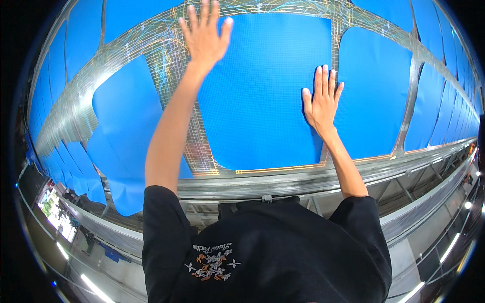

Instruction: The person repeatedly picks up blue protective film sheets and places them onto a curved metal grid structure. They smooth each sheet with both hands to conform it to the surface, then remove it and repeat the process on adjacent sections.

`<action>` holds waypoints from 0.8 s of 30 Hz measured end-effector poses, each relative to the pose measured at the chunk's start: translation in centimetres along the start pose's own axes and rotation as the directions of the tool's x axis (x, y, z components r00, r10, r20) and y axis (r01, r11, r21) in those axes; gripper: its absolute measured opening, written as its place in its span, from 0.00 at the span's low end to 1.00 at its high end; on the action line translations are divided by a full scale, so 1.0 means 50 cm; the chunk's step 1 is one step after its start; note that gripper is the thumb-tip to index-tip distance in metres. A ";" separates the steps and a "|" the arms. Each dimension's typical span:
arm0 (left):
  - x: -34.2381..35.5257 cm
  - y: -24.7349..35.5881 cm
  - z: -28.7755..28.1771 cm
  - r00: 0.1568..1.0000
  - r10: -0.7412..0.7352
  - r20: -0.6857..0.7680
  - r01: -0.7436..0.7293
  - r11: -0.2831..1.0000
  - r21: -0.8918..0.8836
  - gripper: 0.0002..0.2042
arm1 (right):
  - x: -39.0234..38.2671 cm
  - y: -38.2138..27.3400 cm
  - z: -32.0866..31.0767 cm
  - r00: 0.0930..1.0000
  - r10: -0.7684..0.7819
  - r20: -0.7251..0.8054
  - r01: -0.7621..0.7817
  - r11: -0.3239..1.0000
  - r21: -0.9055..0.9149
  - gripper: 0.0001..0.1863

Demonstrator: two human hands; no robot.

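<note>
A blue sheet panel (262, 111) with a fine grid texture and a rounded lower-left corner lies flat on the long table in front of me. My left hand (207, 43) is at its far left corner, palm down, fingers spread, partly over the marked tabletop. Lower down, at the panel's right edge, my right hand (322, 103) rests flat with its fingers stretched out. Neither hand holds anything. Just right of my right hand lies another blue panel (376, 91), separated by a narrow strip of tabletop.
The grey table (174, 96) is covered in yellow, white and blue marking lines. Left of me, a blue sheet (124, 116) droops over the near edge beside several smaller ones. More blue panels (429, 106) run along the right. A metal rail (242, 183) borders the table's near side.
</note>
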State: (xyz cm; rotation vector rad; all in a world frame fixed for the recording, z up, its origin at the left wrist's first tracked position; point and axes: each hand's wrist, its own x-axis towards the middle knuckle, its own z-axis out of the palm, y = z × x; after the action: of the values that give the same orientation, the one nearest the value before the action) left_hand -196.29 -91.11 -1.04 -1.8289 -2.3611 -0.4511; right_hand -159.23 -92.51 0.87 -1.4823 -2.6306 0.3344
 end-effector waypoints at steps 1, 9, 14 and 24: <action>0.008 -0.016 0.001 0.999 -0.035 -0.030 0.035 0.999 -0.004 0.34 | -0.002 0.001 -0.002 1.000 -0.002 -0.003 0.002 1.000 0.005 0.38; -0.139 0.137 -0.050 0.927 0.340 0.157 -0.284 0.912 -0.297 0.36 | 0.004 -0.008 -0.003 1.000 0.014 -0.015 -0.015 0.999 -0.037 0.38; -0.179 0.196 -0.054 0.873 0.435 0.220 -0.310 0.844 -0.437 0.33 | 0.030 -0.063 -0.035 0.965 -0.231 0.124 0.238 0.970 -0.040 0.35; 0.023 0.092 -0.056 0.959 0.222 0.177 -0.153 0.928 -0.339 0.33 | 0.361 -0.103 0.002 0.913 -0.368 -0.177 0.385 0.920 0.074 0.38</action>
State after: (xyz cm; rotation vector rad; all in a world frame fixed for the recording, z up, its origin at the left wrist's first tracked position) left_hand -192.42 -89.84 2.66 -2.3334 -2.3165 -0.6845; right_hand -172.92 -79.67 1.68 -0.8969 -2.6421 0.2981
